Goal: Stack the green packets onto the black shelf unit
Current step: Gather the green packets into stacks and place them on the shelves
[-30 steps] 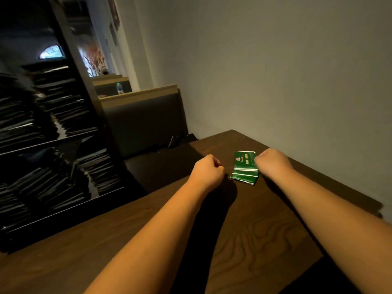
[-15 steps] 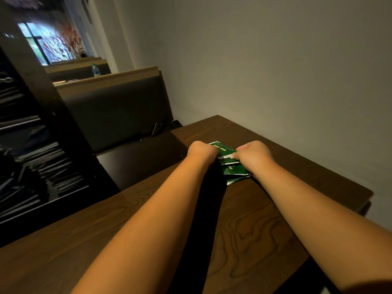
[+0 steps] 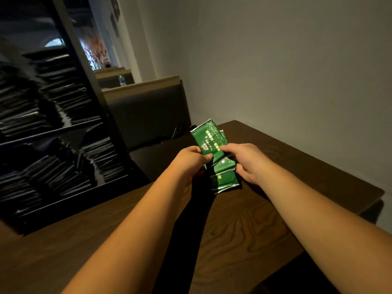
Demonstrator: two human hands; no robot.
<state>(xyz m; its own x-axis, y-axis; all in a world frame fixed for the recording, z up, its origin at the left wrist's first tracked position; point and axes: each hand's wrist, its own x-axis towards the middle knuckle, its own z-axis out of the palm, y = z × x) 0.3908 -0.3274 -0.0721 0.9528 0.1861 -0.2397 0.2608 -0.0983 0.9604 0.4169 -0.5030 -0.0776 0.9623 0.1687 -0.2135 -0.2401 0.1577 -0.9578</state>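
The left hand (image 3: 192, 163) and right hand (image 3: 249, 164) each curl round an edge of the fanned green packets (image 3: 212, 142), held over the wooden table (image 3: 244, 230). The black shelf unit (image 3: 63, 128) stands on the table to the left, its shelves stacked with dark packets. Behind are a padded bench (image 3: 148, 115) and a water bottle (image 3: 121, 80).

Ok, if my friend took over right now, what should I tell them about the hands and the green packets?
Left hand: grips the green packets from their left side.
Right hand: holds the same bunch, thumb on top.
Packets: fanned out between both hands over the wooden table; I cannot tell whether the lowest one touches it.
Done: bunch gathered in both hands.
Left: carry it to the black shelf unit on the left and stack it there.
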